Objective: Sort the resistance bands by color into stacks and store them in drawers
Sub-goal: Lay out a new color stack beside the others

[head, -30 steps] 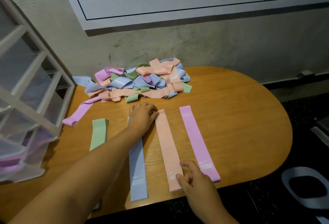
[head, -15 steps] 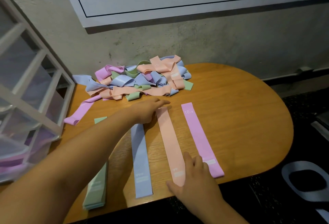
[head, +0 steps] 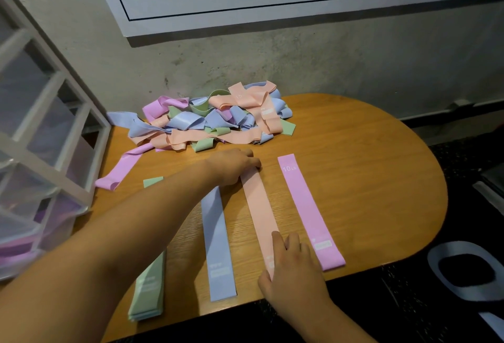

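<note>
Your right grip [head: 294,263] has slid onto the near end of the peach band [head: 259,206] since a second ago and lies flat there, fingers straight, pinching nothing. The band runs straight away from you on the counter [head: 368,179], between the blue band [head: 216,233] on its left and the pink band [head: 308,211] on its right. The green stack [head: 150,296] sits farther left, partly under your forearm. At the peach band's far end your left grip [head: 234,164] presses down, fingers extended. Beyond lies the tangled pile [head: 212,119], against the wall, beside the drawer unit [head: 41,138].
</note>
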